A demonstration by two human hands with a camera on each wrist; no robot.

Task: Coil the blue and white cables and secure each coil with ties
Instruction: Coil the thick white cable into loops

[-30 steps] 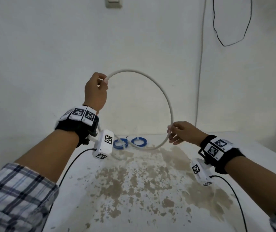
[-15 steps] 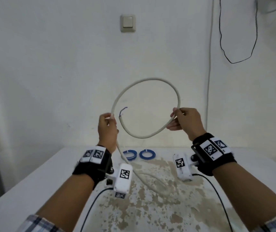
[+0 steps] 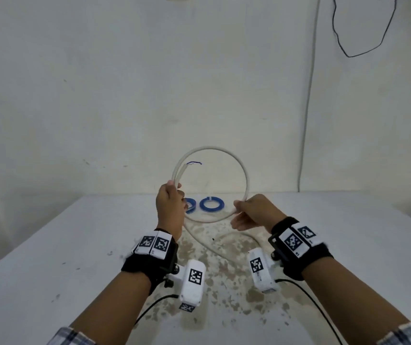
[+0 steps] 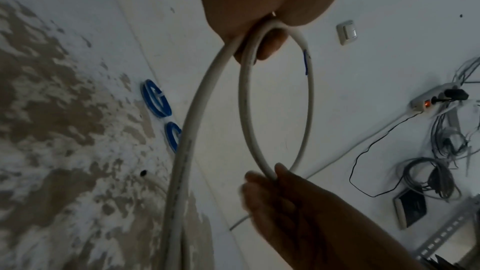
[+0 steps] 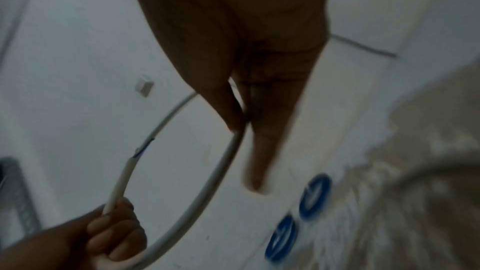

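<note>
White cable: you've lowered the first loop toward the table, left hand gripping the crossing, right hand pinching its right side; slack remains uncoiled.

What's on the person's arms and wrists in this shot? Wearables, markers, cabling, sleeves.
Each wrist carries a black band: left wrist band, right wrist band. White tiles printed with black square codes sit on top. A white camera block, also coded, hangs under each: left, right, each trailing a black cable. Plaid sleeves in blue, white and grey at the forearms.
</note>
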